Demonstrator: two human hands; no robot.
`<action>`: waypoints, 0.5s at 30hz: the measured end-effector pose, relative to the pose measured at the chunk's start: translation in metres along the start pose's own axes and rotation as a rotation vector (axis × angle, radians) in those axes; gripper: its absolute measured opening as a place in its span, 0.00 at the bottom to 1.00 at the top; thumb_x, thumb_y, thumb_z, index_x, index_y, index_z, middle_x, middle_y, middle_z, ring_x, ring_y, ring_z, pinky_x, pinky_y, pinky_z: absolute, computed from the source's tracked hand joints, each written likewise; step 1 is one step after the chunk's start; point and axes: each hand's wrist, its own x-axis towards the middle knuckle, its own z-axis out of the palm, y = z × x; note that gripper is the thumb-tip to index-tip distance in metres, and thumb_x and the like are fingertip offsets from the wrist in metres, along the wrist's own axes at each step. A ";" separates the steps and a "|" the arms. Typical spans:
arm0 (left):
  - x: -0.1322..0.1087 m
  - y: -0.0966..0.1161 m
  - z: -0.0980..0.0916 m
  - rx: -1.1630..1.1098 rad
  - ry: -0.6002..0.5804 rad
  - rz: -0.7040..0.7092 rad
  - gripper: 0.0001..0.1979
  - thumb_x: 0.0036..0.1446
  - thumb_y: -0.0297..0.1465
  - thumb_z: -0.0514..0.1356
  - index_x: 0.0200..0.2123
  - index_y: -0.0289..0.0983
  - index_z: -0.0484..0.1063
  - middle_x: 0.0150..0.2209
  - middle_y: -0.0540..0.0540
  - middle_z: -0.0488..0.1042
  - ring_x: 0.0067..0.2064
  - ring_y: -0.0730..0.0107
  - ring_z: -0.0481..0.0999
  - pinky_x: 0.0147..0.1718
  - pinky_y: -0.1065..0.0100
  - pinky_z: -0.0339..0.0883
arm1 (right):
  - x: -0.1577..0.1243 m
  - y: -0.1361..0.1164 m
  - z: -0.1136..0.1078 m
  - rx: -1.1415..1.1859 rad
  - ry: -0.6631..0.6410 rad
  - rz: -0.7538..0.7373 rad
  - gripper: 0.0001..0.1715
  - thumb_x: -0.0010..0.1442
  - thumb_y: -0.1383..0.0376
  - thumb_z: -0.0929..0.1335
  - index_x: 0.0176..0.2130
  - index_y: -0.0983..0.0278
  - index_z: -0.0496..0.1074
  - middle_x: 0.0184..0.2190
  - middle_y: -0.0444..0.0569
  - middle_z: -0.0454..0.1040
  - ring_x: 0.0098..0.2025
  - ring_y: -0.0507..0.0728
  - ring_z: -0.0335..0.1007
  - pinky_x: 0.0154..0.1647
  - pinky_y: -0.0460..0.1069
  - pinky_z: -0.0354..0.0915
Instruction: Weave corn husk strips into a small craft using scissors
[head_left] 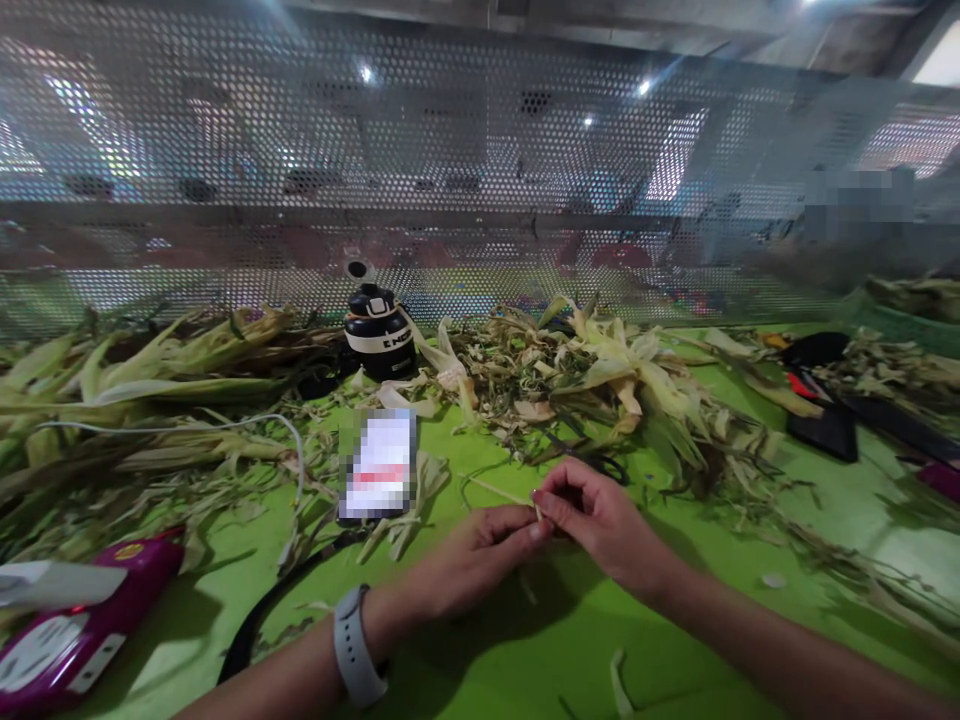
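Note:
My left hand (487, 550) and my right hand (600, 520) meet above the green tabletop (465, 640), fingertips close together. Both hands are closed in a pinch on a thin pale strip of corn husk (496, 489), which sticks out to the upper left. The strip's part between the fingers is mostly hidden. A light grey watch band circles my left wrist. Just beyond my right hand lies what looks like a pair of black scissors (611, 467), partly covered by husk. Loose dried corn husks (637, 375) are heaped behind the hands.
A phone (381, 465) leans left of my hands, with a black bottle (379, 340) behind it. A larger husk pile (165, 390) fills the left. At front left sits a purple device (127, 590); a green basket (911, 322) stands far right. A perforated metal screen (480, 180) closes the back.

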 end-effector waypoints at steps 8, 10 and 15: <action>0.004 -0.004 0.001 0.090 -0.018 0.065 0.21 0.59 0.46 0.54 0.28 0.34 0.75 0.24 0.50 0.64 0.28 0.74 0.62 0.28 0.72 0.57 | -0.003 0.000 0.003 -0.024 0.073 -0.030 0.18 0.56 0.51 0.68 0.29 0.63 0.65 0.25 0.43 0.64 0.30 0.52 0.61 0.33 0.47 0.62; 0.002 -0.003 0.004 0.069 -0.033 0.019 0.22 0.57 0.47 0.55 0.29 0.33 0.75 0.23 0.51 0.63 0.26 0.75 0.60 0.26 0.72 0.55 | -0.002 -0.002 0.002 -0.036 0.076 -0.025 0.18 0.55 0.51 0.68 0.29 0.63 0.66 0.25 0.42 0.64 0.29 0.52 0.60 0.32 0.47 0.61; 0.001 -0.003 0.006 -0.107 0.045 -0.031 0.21 0.55 0.48 0.57 0.30 0.34 0.75 0.24 0.52 0.64 0.27 0.75 0.60 0.28 0.72 0.56 | 0.004 -0.008 -0.007 -0.039 0.030 0.035 0.20 0.55 0.48 0.67 0.30 0.63 0.68 0.27 0.44 0.67 0.32 0.53 0.62 0.34 0.47 0.60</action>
